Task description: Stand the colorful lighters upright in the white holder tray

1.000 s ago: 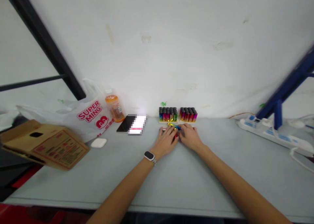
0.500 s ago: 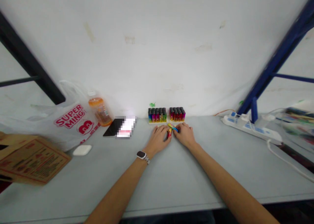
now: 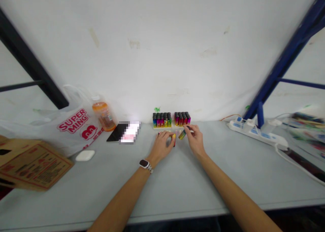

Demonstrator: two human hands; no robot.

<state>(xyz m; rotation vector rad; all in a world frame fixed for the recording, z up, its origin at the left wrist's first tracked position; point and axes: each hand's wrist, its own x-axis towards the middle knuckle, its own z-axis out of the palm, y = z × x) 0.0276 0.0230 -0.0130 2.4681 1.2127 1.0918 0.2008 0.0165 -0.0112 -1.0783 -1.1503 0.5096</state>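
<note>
My right hand (image 3: 195, 140) pinches a lighter (image 3: 182, 134) with a dark top and a yellow-green body, tilted above the table. Opposite it, my left hand (image 3: 162, 144) is curled low over the table around a red and yellow lighter (image 3: 174, 140), with its fingers hiding part of what lies beneath. Just beyond both hands, two blocks of upright, black-topped lighters stand side by side in pale holders: a multicoloured left block (image 3: 161, 121) and a pink-to-red right block (image 3: 182, 119). A watch (image 3: 144, 163) is on my left wrist.
Left of my hands lie a phone-like device (image 3: 118, 132), a white case (image 3: 85, 155), an orange bottle (image 3: 104, 116), a plastic bag (image 3: 73, 130) and a cardboard box (image 3: 35, 166). A power strip (image 3: 256, 133) with a cable sits at right, by a blue metal post (image 3: 279, 62).
My right hand has lifted slightly and turned its lighter from across the left hand's lighter to a tilted position apart from it. My left hand stays nearly in place.
</note>
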